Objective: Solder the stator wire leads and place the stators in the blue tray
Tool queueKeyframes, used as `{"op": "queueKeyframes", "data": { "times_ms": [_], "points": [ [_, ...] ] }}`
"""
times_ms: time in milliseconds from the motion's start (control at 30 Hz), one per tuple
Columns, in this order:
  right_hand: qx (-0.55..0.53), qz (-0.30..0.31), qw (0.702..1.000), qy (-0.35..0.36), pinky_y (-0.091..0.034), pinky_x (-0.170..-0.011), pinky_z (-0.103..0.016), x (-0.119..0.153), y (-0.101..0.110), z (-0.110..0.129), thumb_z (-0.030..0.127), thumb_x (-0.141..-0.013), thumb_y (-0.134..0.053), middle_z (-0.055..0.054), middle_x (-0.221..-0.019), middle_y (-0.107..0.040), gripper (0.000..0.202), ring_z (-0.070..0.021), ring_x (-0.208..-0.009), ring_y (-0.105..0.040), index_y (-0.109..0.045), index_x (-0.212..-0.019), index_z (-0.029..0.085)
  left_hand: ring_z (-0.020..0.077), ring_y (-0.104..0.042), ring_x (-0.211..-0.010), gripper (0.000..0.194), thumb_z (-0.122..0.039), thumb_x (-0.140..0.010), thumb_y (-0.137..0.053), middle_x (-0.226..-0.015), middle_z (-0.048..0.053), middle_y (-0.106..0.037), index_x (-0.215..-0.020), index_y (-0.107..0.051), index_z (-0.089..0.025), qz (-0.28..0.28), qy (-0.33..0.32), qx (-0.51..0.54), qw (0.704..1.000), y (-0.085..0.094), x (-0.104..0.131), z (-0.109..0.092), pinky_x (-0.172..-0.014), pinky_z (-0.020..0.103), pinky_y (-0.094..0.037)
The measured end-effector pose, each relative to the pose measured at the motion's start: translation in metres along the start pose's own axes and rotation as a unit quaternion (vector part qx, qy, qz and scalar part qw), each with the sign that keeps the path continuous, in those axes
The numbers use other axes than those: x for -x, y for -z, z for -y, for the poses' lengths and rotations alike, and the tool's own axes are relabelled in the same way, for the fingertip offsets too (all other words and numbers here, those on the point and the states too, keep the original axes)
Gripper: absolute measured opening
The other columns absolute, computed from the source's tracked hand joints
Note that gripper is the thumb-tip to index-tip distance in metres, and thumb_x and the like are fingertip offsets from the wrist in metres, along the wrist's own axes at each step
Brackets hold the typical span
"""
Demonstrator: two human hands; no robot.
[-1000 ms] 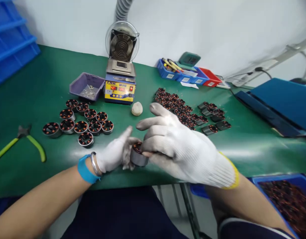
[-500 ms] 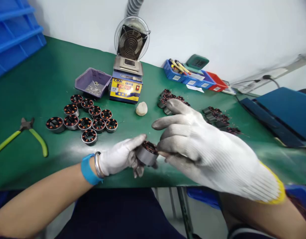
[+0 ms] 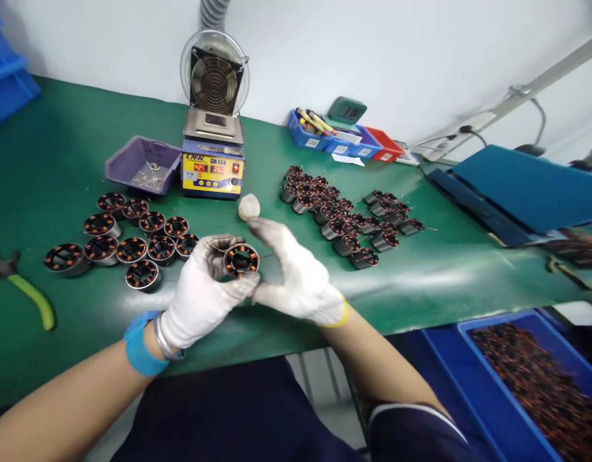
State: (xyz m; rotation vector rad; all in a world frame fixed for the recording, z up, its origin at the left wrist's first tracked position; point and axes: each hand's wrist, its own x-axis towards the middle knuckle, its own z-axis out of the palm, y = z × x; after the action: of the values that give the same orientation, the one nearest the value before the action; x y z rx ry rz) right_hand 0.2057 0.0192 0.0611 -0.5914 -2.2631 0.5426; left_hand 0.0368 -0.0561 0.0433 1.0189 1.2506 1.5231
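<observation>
Upper left of centre, a yellow-and-blue metal soldering unit [image 3: 211, 170] reads "CM" plus blurred digits; its left red display shows "425". White labels on the small blue plastic bins [image 3: 319, 142], upper centre, are illegible.

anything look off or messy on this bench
Nothing major stands out. Small oddities: the left hand holds a ring with a thin wire jutting sideways, and the right glove looks grimy, its fingers dark against white.

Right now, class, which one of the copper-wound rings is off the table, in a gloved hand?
The ring gripped by the left hand, its round face toward the camera; the left group and right group rest on the table.
</observation>
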Motion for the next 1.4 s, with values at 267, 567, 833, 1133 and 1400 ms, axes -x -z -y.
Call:
{"op": "queueKeyframes", "data": {
  "times_ms": [267,567,833,1133,1400],
  "points": [
    [0.083,0.018,0.993,0.087,-0.054,-0.109,-0.043,0.005,-0.018,-0.013,0.028,-0.091,-0.059,-0.017,-0.135,-0.065,0.046,-0.0262,-0.13,-0.061,-0.053,-0.136,0.018,0.0263,-0.066,-0.11,0.048,-0.031,-0.075,-0.079,-0.119,0.008,-0.067,-0.12,-0.062,-0.023,0.001,-0.151,-0.198,0.969,0.012,-0.007,0.003,-0.099,0.042,-0.053],
    [0.17,-0.017,0.982,0.08,-0.053,-0.109,-0.036,0.01,-0.003,-0.013,0.023,-0.089,-0.06,-0.016,-0.133,-0.066,0.041,-0.0243,-0.128,-0.062,-0.059,-0.129,0.014,0.0156,-0.058,-0.064,0.009,-0.027,-0.077,-0.066,-0.072,-0.001,-0.064,-0.082,-0.062,-0.021,0.0,-0.077,-0.268,0.96,0.018,-0.011,-0.01,-0.062,0.028,-0.048],
    [0.157,-0.04,0.986,0.029,-0.055,-0.105,-0.038,0.01,-0.001,-0.011,0.026,-0.088,-0.061,-0.01,-0.131,-0.068,0.039,-0.0249,-0.121,-0.065,-0.059,-0.127,0.02,0.0138,-0.045,-0.052,0.023,-0.032,-0.069,-0.06,-0.052,-0.001,-0.05,-0.052,-0.049,-0.023,0.152,0.043,-0.239,0.958,0.011,-0.012,-0.018,-0.05,0.027,-0.038],
    [0.151,-0.041,0.987,0.041,-0.058,-0.101,-0.039,0.011,-0.008,-0.009,0.03,-0.089,-0.06,-0.012,-0.128,-0.068,0.038,-0.0249,-0.118,-0.066,-0.061,-0.125,0.018,0.0104,-0.05,-0.045,0.025,-0.036,-0.083,-0.071,-0.058,-0.004,-0.055,-0.07,-0.056,-0.021,0.009,0.048,-0.051,0.997,0.006,-0.01,-0.008,-0.041,0.022,-0.04],
    [0.127,-0.063,0.987,0.072,-0.058,-0.099,-0.038,0.012,-0.011,-0.006,0.025,-0.087,-0.062,-0.013,-0.127,-0.068,0.039,-0.0242,-0.117,-0.066,-0.057,-0.126,0.019,0.0095,-0.05,-0.052,0.036,-0.052,-0.088,-0.07,-0.062,-0.003,-0.057,-0.073,-0.062,-0.019,0.015,-0.11,-0.144,0.983,0.014,-0.011,0.005,-0.047,0.022,-0.042]
  ]
}}
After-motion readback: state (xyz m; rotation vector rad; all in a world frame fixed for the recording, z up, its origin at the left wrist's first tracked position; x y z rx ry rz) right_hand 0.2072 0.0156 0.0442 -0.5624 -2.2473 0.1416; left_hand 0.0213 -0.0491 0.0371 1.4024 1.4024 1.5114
